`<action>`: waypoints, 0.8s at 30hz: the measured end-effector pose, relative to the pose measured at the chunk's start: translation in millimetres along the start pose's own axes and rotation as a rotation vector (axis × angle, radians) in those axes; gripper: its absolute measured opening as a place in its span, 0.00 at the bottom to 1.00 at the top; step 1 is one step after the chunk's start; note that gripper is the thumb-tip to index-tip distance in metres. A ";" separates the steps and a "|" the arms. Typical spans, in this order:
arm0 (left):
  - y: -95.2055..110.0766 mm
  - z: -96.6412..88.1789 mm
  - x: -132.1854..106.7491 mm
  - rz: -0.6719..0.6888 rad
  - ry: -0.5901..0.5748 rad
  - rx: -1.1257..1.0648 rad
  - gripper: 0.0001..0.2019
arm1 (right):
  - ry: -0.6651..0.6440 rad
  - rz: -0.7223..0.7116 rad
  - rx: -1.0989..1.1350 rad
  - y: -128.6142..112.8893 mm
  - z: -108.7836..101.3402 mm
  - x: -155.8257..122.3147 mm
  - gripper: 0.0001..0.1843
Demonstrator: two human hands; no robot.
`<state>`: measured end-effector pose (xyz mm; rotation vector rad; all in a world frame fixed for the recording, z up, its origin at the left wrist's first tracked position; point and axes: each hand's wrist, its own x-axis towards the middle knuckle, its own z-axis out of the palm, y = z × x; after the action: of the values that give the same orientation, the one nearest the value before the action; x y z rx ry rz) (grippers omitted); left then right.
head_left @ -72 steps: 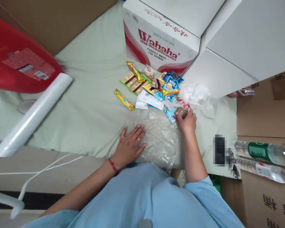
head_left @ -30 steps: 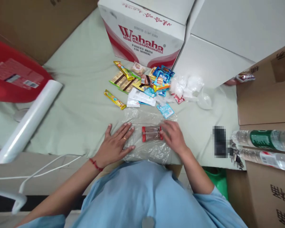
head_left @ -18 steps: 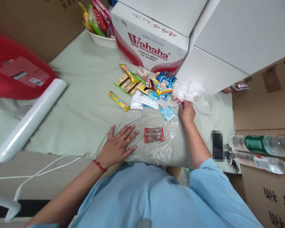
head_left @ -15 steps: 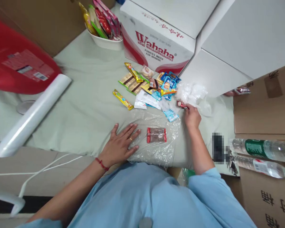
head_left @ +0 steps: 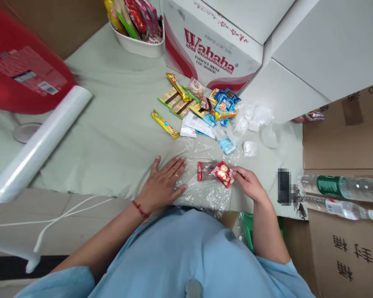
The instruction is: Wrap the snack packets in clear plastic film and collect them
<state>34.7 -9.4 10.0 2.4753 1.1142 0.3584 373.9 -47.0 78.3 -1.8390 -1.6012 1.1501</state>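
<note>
Between the thumb and fingers of my right hand is a small red snack packet with a pale print. It is held over the right part of a flat clear wrapper with red ends, hiding that part. Beneath the wrapper lies a crinkled sheet of clear plastic film. My left hand rests flat, fingers stretched, at the film's left edge. Beyond my hands is a pile of small wrapped snacks, with a yellow snack stick lying apart on its left.
A roll of plastic film lies at the left near a red container. At the back stand a white basket of snacks and a Wahaha carton. Crumpled clear plastic is right of the pile. Water bottles lie far right.
My right hand has come back toward me from beside the pile, bringing the red packet over the wrapper. My left hand stays flat on the film. The view has shifted slightly.
</note>
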 end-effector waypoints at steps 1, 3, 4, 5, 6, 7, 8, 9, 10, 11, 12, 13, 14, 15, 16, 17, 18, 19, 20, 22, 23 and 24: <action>0.2 0.1 0.1 -0.002 0.001 0.002 0.36 | -0.017 -0.046 -0.121 -6.3 5.8 8.4 0.17; 0.7 0.4 0.1 -0.002 0.010 0.003 0.36 | 0.024 -0.080 -0.377 -17.4 13.1 21.9 0.18; 1.0 0.7 0.1 -0.001 0.017 0.003 0.36 | 0.056 -0.079 -0.481 -22.7 14.8 25.9 0.19; 1.2 1.0 0.1 0.000 0.024 0.003 0.36 | 0.072 -0.082 -0.557 -28.2 15.6 27.7 0.20; 1.3 1.2 -0.1 0.001 0.028 0.004 0.36 | 0.059 -0.099 -0.604 -33.9 16.2 27.8 0.21; 1.4 1.3 -0.2 0.002 0.032 0.004 0.36 | 0.015 -0.134 -0.631 -39.6 17.1 26.4 0.24; 1.4 1.3 -0.5 0.003 0.033 0.005 0.36 | -0.049 -0.177 -0.654 -45.1 18.7 24.2 0.27; 1.3 1.2 -0.7 0.005 0.033 0.007 0.36 | -0.119 -0.216 -0.685 -50.1 21.4 21.6 0.32; 1.1 1.1 -1.0 0.009 0.032 0.009 0.35 | -0.180 -0.244 -0.727 -54.1 25.1 19.2 0.37; 1.0 1.0 -1.4 0.013 0.032 0.010 0.35 | -0.218 -0.254 -0.779 -57.0 29.7 17.2 0.39; 0.7 1.0 -1.7 0.018 0.032 0.011 0.35 | -0.232 -0.250 -0.833 -58.5 34.7 15.7 0.40; 0.4 1.0 -2.0 0.023 0.033 0.012 0.35 | -0.228 -0.237 -0.878 -58.8 39.8 14.9 0.39; 0.1 1.2 -2.3 0.027 0.034 0.011 0.34 | -0.213 -0.221 -0.909 -57.9 44.3 14.4 0.38; -0.2 1.6 -2.5 0.030 0.037 0.011 0.34 | -0.193 -0.206 -0.923 -56.1 48.1 14.3 0.37; -0.5 2.0 -2.8 0.033 0.039 0.010 0.34 | -0.173 -0.194 -0.924 -53.7 51.1 14.3 0.36; -0.7 2.5 -2.9 0.036 0.042 0.009 0.34 | -0.158 -0.186 -0.915 -51.1 53.1 14.4 0.35; -0.9 3.1 -3.0 0.039 0.042 0.008 0.35 | -0.145 -0.183 -0.902 -48.4 54.2 14.3 0.35; -1.1 3.5 -3.1 0.040 0.042 0.007 0.35 | -0.134 -0.180 -0.887 -45.8 54.6 14.1 0.35; -1.1 3.9 -3.1 0.039 0.041 0.008 0.35 | -0.123 -0.178 -0.872 -43.6 54.3 13.7 0.35; -0.9 4.4 -3.2 0.036 0.037 0.012 0.36 | -0.105 -0.167 -0.844 -40.3 51.2 11.8 0.36; -0.7 4.5 -3.2 0.035 0.036 0.016 0.36 | -0.097 -0.156 -0.827 -39.2 48.3 10.2 0.36; -0.4 4.4 -3.2 0.034 0.035 0.019 0.36 | -0.089 -0.144 -0.809 -38.7 44.7 8.2 0.36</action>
<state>34.1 -12.7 5.6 2.5163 1.0958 0.4048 314.9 -38.6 81.0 -2.0768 -2.4434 0.5429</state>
